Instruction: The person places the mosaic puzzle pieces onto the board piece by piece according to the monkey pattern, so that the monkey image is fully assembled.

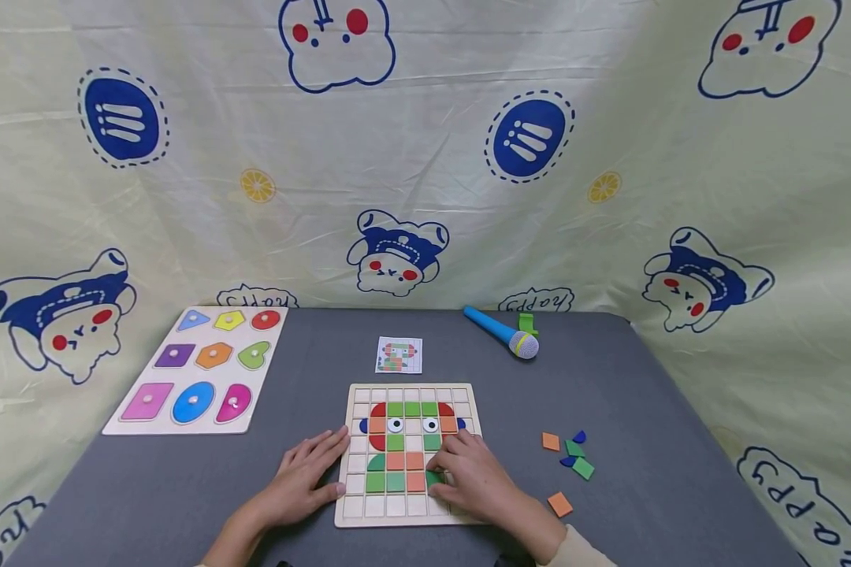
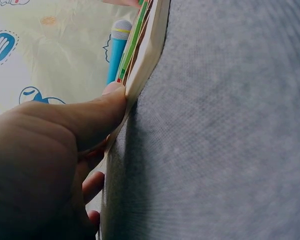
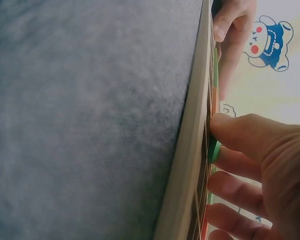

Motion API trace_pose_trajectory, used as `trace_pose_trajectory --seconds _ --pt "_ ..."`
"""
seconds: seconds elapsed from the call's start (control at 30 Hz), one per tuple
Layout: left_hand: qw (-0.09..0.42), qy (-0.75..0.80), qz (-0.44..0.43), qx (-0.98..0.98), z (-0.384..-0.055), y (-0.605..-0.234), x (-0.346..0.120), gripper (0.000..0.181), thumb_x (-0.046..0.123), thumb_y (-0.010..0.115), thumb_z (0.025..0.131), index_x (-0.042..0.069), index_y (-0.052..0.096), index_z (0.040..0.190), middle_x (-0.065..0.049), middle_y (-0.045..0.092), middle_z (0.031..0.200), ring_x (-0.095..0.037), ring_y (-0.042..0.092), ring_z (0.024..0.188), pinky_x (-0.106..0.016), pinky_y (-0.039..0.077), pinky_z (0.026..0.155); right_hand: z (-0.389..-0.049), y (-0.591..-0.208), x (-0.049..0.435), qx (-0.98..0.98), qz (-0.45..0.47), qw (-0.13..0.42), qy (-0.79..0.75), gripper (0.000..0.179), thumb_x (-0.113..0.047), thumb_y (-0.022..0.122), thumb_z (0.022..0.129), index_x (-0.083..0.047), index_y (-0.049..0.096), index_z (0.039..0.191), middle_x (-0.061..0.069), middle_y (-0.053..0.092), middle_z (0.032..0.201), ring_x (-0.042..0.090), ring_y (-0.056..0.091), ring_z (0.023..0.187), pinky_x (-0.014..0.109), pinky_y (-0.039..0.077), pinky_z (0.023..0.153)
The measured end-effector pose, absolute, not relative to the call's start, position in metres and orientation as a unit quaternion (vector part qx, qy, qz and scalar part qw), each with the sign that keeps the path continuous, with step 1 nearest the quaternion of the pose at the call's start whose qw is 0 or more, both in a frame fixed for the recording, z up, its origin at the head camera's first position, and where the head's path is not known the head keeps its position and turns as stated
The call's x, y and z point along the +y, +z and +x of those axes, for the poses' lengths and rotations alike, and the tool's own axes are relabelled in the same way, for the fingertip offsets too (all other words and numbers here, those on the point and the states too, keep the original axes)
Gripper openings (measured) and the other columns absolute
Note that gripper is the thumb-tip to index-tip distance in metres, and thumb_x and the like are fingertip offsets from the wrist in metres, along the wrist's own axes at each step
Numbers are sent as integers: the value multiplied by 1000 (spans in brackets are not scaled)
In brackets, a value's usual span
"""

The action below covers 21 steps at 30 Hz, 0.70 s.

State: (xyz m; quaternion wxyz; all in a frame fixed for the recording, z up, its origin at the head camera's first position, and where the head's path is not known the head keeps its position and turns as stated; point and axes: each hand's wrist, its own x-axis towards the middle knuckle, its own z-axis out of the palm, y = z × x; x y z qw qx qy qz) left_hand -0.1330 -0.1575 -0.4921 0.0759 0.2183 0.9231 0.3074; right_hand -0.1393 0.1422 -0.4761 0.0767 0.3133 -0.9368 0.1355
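Observation:
On the table lies a wooden grid board [image 1: 390, 510] with coloured tiles forming a figure with two round eyes. My left hand [image 1: 305, 476] rests at the board's left edge, fingers fairly straight; in the left wrist view its thumb [image 2: 102, 110] touches the rim. Over the lower right of the figure, my right hand [image 1: 477, 480] pinches a green tile [image 1: 434, 477] between thumb and index finger. The right wrist view shows this green tile [image 3: 214, 153] edge-on, close to the board surface. Its full outline is hidden by the fingers.
Loose orange, green and blue pieces [image 1: 574, 449] lie right of the board. Behind it is a small pattern card [image 1: 399, 355]. A blue toy microphone [image 1: 492, 324] lies at the back beside green pieces [image 1: 527, 323]. At left is a white shape puzzle [image 1: 251, 413].

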Motion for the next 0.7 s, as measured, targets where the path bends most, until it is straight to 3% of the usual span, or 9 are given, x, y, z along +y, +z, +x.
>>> trace_pose_trajectory --seconds 0.7 --pt "73 310 226 920 -133 -493 -159 68 36 61 89 11 35 146 -6 31 155 -36 25 141 -64 16 105 -139 -475 147 -942 303 55 135 24 -39 78 74 -23 72 91 -11 53 85 5 37 81 27 35 74"
